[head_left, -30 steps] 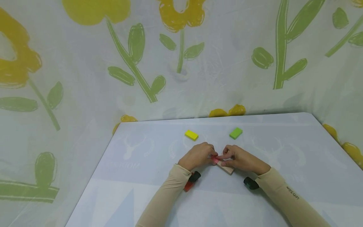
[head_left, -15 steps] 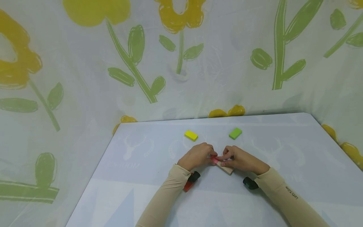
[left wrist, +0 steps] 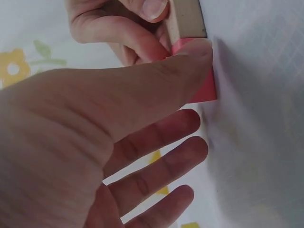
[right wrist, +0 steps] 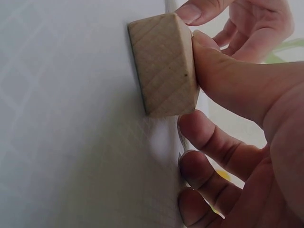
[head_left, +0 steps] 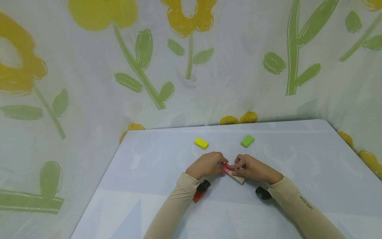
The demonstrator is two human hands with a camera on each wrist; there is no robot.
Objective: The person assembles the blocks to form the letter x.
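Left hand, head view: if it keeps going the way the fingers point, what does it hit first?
Probably the right hand. The left hand points across the table toward it, pinching the pink block that butts against the wooden block; depth is unclear.

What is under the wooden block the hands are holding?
The wooden block lies flat on the table, end to end with the pink block. Left hand and right hand cover the joint, and its underside is hidden.
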